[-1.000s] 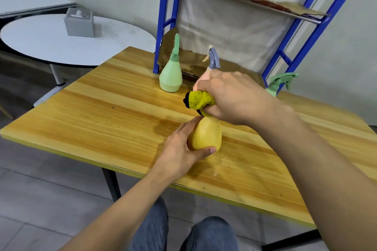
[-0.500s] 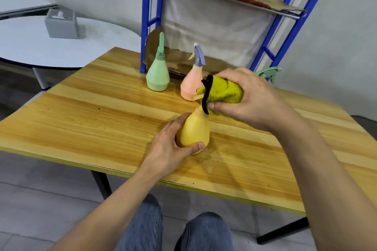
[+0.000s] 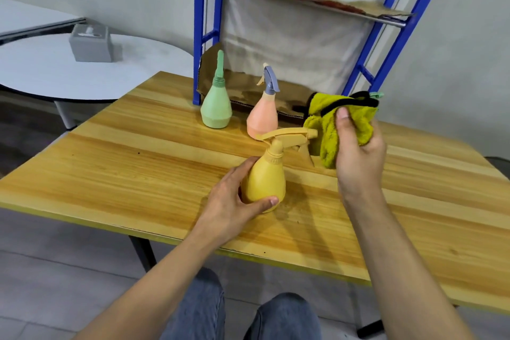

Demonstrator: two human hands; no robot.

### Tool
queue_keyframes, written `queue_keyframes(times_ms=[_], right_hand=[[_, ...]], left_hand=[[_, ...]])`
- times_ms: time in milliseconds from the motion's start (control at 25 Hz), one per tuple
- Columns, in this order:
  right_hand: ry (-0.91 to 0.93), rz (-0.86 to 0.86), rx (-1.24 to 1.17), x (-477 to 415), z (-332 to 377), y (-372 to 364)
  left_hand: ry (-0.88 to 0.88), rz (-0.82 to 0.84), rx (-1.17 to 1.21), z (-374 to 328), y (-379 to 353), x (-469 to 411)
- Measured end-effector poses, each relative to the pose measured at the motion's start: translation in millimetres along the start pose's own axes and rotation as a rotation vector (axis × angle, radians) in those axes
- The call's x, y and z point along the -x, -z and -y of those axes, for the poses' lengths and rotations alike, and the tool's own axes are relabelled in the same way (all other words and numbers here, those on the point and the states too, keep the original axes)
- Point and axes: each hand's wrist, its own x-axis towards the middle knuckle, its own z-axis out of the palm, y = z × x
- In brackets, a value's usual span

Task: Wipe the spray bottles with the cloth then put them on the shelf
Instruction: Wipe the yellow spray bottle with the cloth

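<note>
A yellow spray bottle [image 3: 266, 178] stands upright on the wooden table [image 3: 124, 163], and my left hand [image 3: 234, 201] grips its body from the left. My right hand [image 3: 358, 152] holds a yellow-green cloth [image 3: 328, 132] with a black edge just right of the bottle's trigger head, apart from it. Behind stand a green bottle [image 3: 216, 107] and a pink bottle [image 3: 262, 119] with a grey sprayer. A blue shelf frame [image 3: 197, 36] with cardboard-lined shelves rises at the table's back. A green sprayer tip [image 3: 376, 95] peeks out behind the cloth.
A white round table [image 3: 82, 74] with a grey tissue box [image 3: 91, 43] stands to the left. A white sheet hangs behind the shelf. My knees in jeans show below the table's front edge.
My right hand has lifted the cloth off the yellow bottle's head and moved it to the right, uncovering the trigger. My left hand keeps its grip on the bottle.
</note>
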Motion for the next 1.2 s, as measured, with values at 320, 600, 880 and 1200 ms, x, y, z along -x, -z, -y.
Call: queue_keyframes(times_ms=[320,600,880,1200], right_hand=[[0.03,0.189,0.272,31,-39,2],[0.149,0.272,0.843,34,-69,62],[0.122,0.327,1.116,70,-90,68],[0.058,0.125,0.548,67,-76,51]], left_hand=[[-0.005,-0.008,-0.005,1,-1,1],[0.026,-0.03,-0.037,-3,-1,1],[0.117,-0.092,-0.162,-32,-19,-9],[-0.111,0.189,0.125,-46,38,-45]])
